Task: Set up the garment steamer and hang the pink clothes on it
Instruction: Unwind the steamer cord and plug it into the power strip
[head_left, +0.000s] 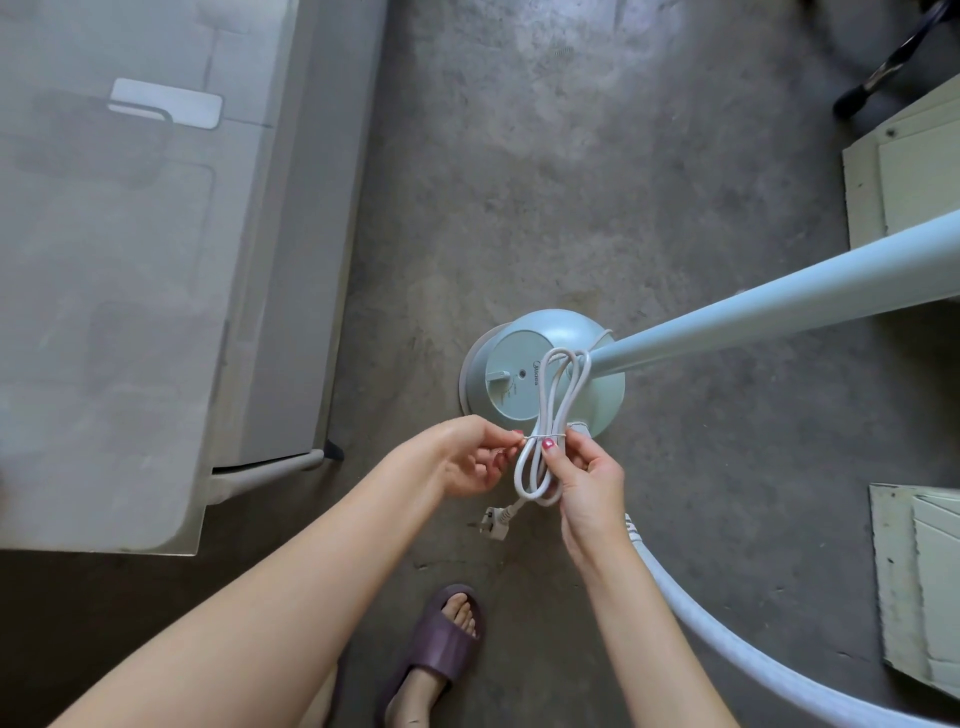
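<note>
A grey cabinet (130, 260) fills the left of the frame. At lower centre, the left hand (462, 457) pinches the thin tie (540, 435) (wrapped round the coil), and the right hand (587, 483) grips the white power cord (545, 415) before the steamer base (540, 374), its pole (779, 306) slanting toward the upper right.

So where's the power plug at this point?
In the head view, the plug dangles low and centre, below the bundled white cord held between the left hand and right hand, near the steamer base.
</note>
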